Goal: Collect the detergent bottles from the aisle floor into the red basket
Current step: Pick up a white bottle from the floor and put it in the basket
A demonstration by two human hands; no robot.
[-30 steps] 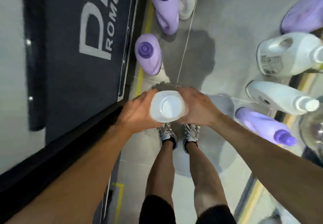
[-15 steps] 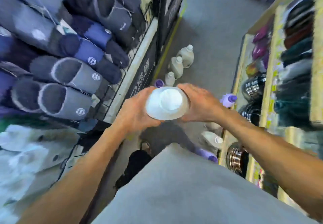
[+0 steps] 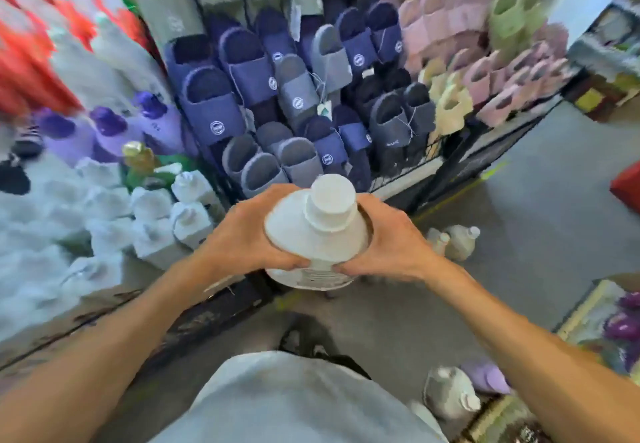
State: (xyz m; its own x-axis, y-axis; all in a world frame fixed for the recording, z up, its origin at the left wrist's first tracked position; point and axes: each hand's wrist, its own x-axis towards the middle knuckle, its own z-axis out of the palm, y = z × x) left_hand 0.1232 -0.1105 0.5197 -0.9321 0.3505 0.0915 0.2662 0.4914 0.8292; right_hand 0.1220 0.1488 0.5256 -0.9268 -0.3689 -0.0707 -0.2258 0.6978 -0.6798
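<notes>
A shop aisle with a grey floor (image 3: 536, 200); a rack of slippers (image 3: 294, 96) rises beyond the hands. The left hand (image 3: 242, 235) and right hand (image 3: 391, 242) grip the white detergent bottle (image 3: 322, 235) between them, cap up, off the floor. Just right of the right hand, pale floor bottles (image 3: 460, 240) stand; further right, a red corner (image 3: 627, 188) shows, too cropped to identify.

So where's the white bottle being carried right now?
Head view, centre: the white detergent bottle is held between the left hand and right hand, in front of the slipper rack.
</notes>
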